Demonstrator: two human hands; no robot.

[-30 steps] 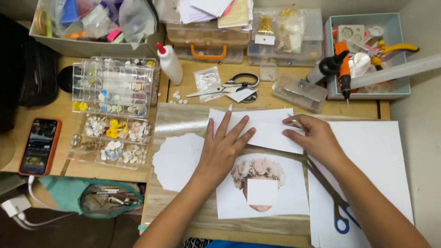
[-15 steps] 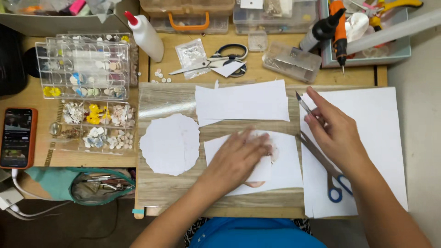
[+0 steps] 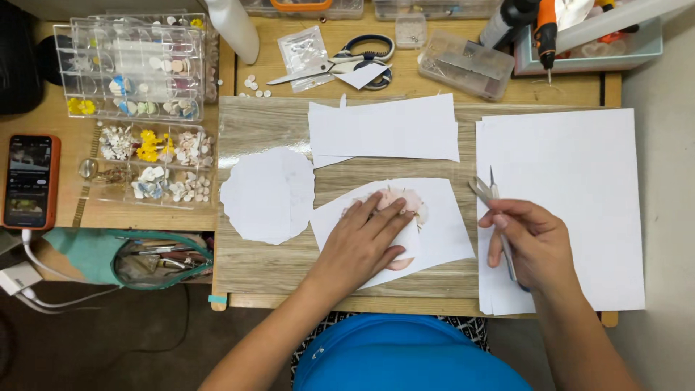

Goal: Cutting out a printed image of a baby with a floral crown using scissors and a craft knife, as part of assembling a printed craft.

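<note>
The left hand covers most of the printed picture, so what it shows stays unclear. At twelve o'clock the glue bottle and boxes are cut off; beads in the organiser are too small to identify.

I see the white paper sheet with pink flower print flat on wood; slim metal scissors point up.

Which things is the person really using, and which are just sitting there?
In use:
left hand pressing the flower picture
right hand holding scissors

Lying about:
phone
bead boxes
other scissors
round paper
glue gun
pouch
</note>
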